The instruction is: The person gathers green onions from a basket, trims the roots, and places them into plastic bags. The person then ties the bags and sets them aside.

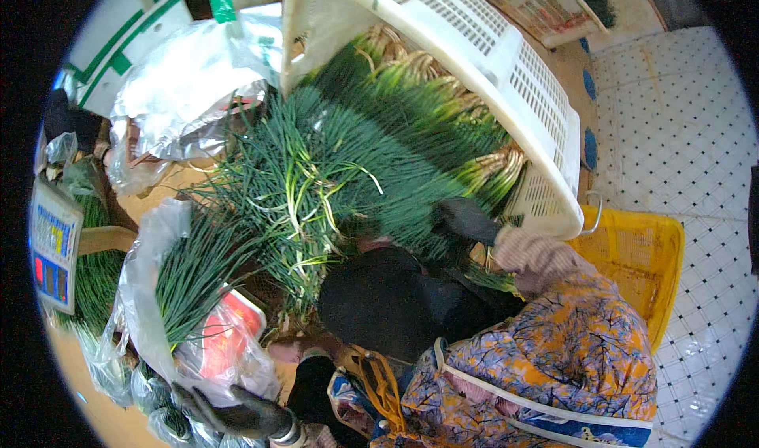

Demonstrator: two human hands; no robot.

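My right hand [465, 220], in a dark glove, lies at the leaf ends of thin green onions [379, 157] that spill from a tipped white plastic crate [516, 80]. Whether its fingers hold any leaves cannot be told. At the lower left, my left hand [237, 409], also gloved in black, is beside a clear plastic bag [142, 312]; its fingers look spread. The bag has a bunch of green onions [201, 276] at its mouth. A red and white object [234, 329] shows through the plastic. Loose onions with pale stems [302, 211] lie in a heap before my knees.
A scale's keypad panel [56, 246] stands at the far left, by bagged green onions [101, 276]. More filled bags [169, 421] sit below it. A yellow crate [634, 264] is at the right on tiled floor [682, 152]. Large plastic sheeting [178, 80] lies at the upper left.
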